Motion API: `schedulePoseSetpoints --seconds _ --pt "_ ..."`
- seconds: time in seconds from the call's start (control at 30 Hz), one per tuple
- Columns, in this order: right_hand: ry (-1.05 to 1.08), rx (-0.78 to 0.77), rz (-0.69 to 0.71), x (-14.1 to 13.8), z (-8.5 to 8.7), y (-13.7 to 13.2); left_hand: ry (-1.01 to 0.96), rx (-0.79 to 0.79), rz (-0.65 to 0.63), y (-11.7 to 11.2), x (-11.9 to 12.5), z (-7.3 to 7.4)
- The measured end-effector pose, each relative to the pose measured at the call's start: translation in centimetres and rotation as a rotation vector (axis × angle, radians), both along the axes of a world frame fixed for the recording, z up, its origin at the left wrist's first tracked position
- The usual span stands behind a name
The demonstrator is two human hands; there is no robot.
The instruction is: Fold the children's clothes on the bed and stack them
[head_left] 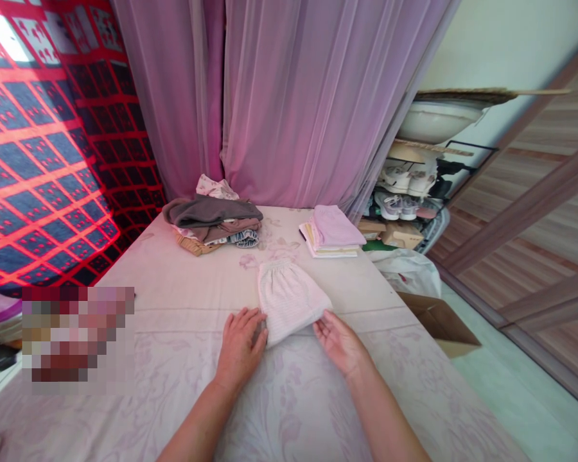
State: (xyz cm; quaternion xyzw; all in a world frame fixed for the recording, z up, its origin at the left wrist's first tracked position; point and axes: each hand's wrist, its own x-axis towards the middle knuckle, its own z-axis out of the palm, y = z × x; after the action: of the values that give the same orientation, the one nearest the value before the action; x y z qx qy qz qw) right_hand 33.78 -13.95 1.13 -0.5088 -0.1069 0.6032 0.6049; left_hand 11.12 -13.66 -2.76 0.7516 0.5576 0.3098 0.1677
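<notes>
A pale pinkish-white garment (291, 298) with a gathered elastic waistband, probably folded pants, lies in front of me with its waistband pointing away. My left hand (241, 346) rests palm down at its near left edge, fingers stretched out and the tips touching or just beside the cloth. At the near right corner, my right hand (341, 346) pinches the fabric between thumb and fingers, palm turned partly upward. The fingertips under that corner are partly hidden.
A stack of dark and patterned clothes (216, 221) sits at the far left of the flowered sheet (183, 366). Folded pink and white clothes (334, 231) lie far right. Purple curtains (289, 102) hang behind. Shoes (399, 192) and an open cardboard box (438, 321) stand off the right edge.
</notes>
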Motion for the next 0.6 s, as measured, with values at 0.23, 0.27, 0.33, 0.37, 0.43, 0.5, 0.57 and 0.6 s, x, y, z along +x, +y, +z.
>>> schedulePoseSetpoints --seconds 0.23,0.27,0.33,0.37,0.43,0.5,0.57,0.6 --pt "0.088 0.041 -0.016 -4.8 0.0 -0.9 -0.009 -0.032 -0.006 -0.1 0.1 0.5" --pt "0.117 0.024 -0.013 -5.1 0.1 -0.8 -0.012 -0.035 -0.007 -0.1 0.1 0.5" --pt "0.167 -0.028 -0.025 -5.6 0.3 -0.6 -0.023 -0.035 -0.005 -0.1 0.1 0.6" --pt "0.181 -0.054 -0.034 -5.7 0.4 -0.5 -0.033 -0.033 -0.004 -0.1 0.1 0.6" --pt "0.200 -0.097 -0.037 -6.0 0.5 -0.4 -0.065 -0.028 0.004 0.0 0.0 0.5" --pt "0.206 -0.129 -0.045 -6.2 0.5 -0.2 -0.122 -0.008 0.020 0.2 -0.1 0.1" --pt "0.192 -0.145 -0.066 -6.4 0.4 0.1 -0.204 0.032 0.052 0.5 -0.2 -0.3" --pt "0.176 -0.142 -0.078 -6.4 0.5 0.3 -0.249 0.054 0.070 0.6 -0.2 -0.6"
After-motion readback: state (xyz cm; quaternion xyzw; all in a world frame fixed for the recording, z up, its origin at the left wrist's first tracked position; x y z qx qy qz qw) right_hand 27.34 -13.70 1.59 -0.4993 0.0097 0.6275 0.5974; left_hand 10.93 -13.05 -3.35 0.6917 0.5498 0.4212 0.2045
